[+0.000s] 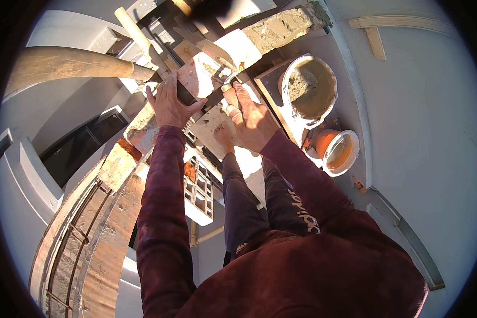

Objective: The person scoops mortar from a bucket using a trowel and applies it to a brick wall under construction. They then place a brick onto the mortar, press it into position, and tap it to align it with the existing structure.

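My left hand [169, 103] spans the end of a pale pink brick [197, 75] on the wall, fingers at its outer side and thumb at the inner side. That brick's end face is in dark shadow. In my right hand [252, 119] is a trowel, gripped by its wooden handle [230, 97]. The trowel blade [217, 53] lies over the top of the bricks, just beyond the handle's metal neck. Further along the same course, wet grey mortar [278, 30] covers the wall top. A sunlit white brick [239, 47] sits between.
A white bucket of mortar [315, 103] stands at right, with an orange bucket [344, 153] nearer. My bare foot is on a pale board [209, 127]. A hollow block [199, 193] lies below. Steel bars [79, 233] run along the wall at lower left; a thick wooden handle [74, 63] crosses above.
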